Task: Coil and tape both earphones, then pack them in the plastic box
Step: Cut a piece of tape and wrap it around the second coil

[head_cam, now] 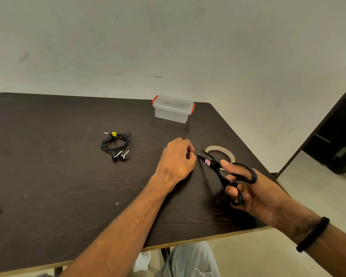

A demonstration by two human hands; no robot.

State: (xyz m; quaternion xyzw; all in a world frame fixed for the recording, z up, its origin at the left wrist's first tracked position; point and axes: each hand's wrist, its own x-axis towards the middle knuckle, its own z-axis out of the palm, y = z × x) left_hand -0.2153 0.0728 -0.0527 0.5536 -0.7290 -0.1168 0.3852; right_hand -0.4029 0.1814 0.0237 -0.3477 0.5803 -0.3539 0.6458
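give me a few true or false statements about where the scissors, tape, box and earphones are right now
1. The right hand holds the black scissors. True.
2. The plastic box has its lid off. False: the lid is on, with the red clips at both ends.
3. The coiled black earphones lie on the table, to the left of the left hand. True.
4. The tape roll sits on top of the box. False: it lies flat on the table, behind the scissors.
5. The scissor blades point toward the left hand. True.
6. The earphones are already inside the box. False: they lie on the table in front of it, to its left.
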